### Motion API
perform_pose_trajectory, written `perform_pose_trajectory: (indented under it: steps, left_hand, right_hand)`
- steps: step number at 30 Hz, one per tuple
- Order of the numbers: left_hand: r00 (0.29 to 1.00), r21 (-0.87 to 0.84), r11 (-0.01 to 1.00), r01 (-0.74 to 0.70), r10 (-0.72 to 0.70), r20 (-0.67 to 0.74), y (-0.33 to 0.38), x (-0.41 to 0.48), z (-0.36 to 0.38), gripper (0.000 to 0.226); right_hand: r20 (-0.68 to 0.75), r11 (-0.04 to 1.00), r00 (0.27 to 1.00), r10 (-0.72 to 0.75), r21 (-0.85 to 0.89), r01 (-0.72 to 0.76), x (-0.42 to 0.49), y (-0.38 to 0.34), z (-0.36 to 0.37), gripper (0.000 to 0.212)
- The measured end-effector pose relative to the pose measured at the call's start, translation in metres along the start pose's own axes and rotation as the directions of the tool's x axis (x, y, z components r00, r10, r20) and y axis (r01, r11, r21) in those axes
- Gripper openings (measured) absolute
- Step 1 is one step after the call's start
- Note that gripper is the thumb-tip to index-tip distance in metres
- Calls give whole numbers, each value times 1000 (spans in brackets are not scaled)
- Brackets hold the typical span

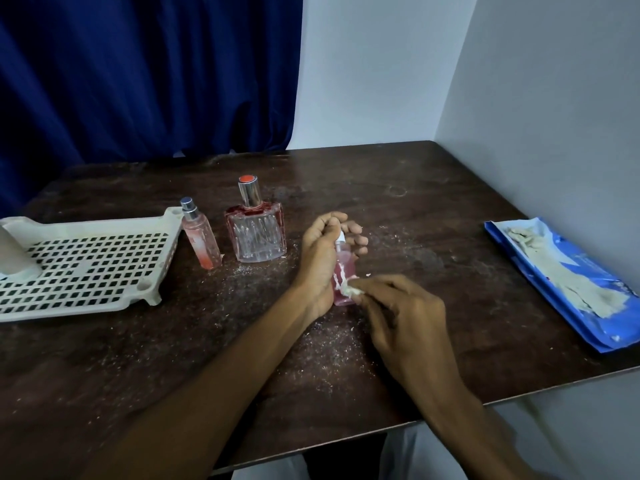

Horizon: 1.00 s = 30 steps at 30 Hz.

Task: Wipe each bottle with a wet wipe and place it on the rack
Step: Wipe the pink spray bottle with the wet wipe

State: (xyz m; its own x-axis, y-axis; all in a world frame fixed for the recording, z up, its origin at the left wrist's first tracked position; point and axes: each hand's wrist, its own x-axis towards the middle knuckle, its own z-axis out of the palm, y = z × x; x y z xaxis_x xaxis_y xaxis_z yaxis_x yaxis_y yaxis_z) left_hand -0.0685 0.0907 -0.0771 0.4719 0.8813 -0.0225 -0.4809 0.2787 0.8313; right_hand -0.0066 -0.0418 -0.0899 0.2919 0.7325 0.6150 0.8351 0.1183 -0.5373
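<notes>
From the head view, the left hand [322,258] is curled round a small pink bottle [344,271], holding it tilted just above the table [415,202], its white cap towards the fingertips. That grip leaves the side of the bottle bare for cleaning. The right hand [405,317] pinches a crumpled wet wipe [349,289] tightly between thumb and fingers and presses it against the bottle's lower side.

A slim spray bottle [201,237] and a square glass bottle [256,230] stand upright just beside the rack [86,265], apparently waiting their turn. The rack lies flat at the left, within easy reach, with a white object [14,258] I can't identify on its far end. The blue pack [561,282] of wipes lies open on the right. White crumbs [329,348] litter the table under the hands, probably shed by the wipe.
</notes>
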Motion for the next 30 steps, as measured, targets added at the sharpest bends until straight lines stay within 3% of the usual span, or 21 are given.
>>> perform_pose_trajectory:
  steps: [10, 19, 30]
  left_hand:
    - [994, -49, 998, 38, -33, 103, 5, -3, 0, 15]
    - [996, -23, 1000, 2, 0, 94, 5, -4, 0, 17]
    - [986, -8, 1000, -21, 22, 163, 6, -5, 1, 14]
  right_hand:
    - [16, 1000, 1000, 14, -3, -14, 38, 5, 0, 20]
    - [46, 996, 999, -20, -83, 24, 15, -6, -2, 25]
    - [-53, 999, 998, 37, -1, -37, 44, 0, 3, 32]
